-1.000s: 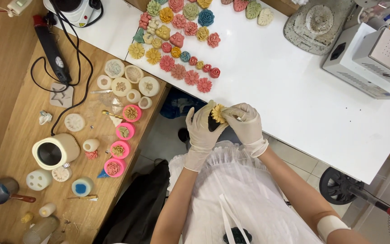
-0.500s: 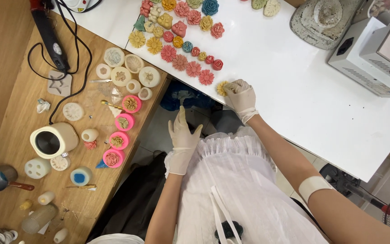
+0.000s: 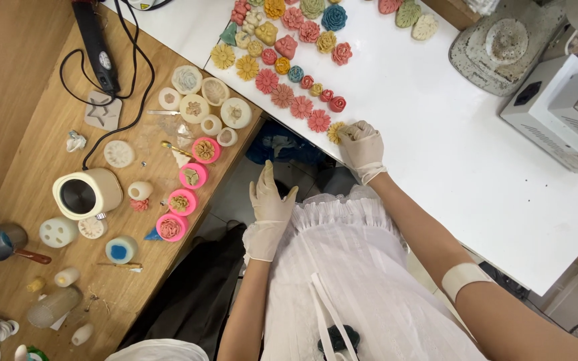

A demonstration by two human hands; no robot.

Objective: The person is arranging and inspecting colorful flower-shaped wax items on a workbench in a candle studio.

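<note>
Right hand [image 3: 362, 146] fingers pinch the yellow flower [image 3: 335, 132] at the white bench [image 3: 436, 154] edge, likely light and brittle, best held by its rim; left hand [image 3: 270, 200] open, empty.

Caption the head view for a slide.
Gloved right hand sets a yellow flower beside coloured flowers on the white table; left hand open.

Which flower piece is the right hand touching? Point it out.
The yellow flower at the white table's near edge, under the right hand's fingertips; the neighbouring flowers in that row are pink and red.
</note>
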